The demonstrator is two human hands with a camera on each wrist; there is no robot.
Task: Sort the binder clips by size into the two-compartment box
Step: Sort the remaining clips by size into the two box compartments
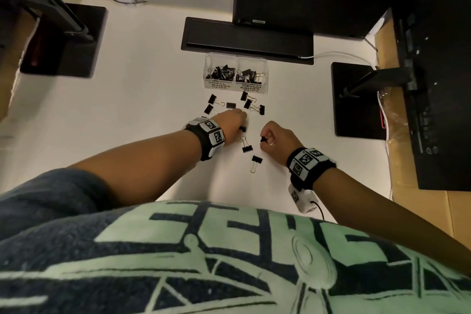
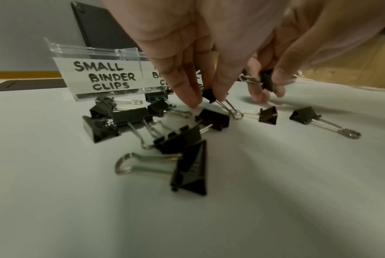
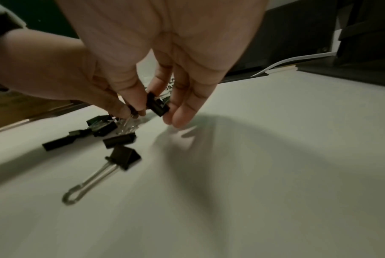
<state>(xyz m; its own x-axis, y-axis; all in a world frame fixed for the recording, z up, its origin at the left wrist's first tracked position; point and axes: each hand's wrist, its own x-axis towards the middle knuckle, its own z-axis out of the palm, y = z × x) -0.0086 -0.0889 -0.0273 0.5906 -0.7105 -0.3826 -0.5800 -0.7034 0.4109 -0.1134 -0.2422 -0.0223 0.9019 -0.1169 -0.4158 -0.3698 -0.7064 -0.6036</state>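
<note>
Pick-up step in hand: left hand [image 1: 230, 122] and right hand [image 1: 276, 139] each pinch a clip [image 3: 157, 104] (sizes unclear), next needing carriage to the box [image 1: 235, 84] at 12 o'clock.

Black binder clips [image 1: 246, 147] are scattered on the table before the clear two-compartment box [image 1: 235, 85], itself partly filled.

Light is soft and fairly dim, falling from overhead. The white table [image 1: 158, 89] reads evenly bright in the head view but greyer in both wrist views. A broad soft shadow [image 3: 220, 148] spreads just below and right of the right hand's fingers [image 3: 182, 111]. Near the left hand's fingers [image 2: 187, 90] the clips stay sharp; palms are pale and blurred. Edges bend strongly.
</note>
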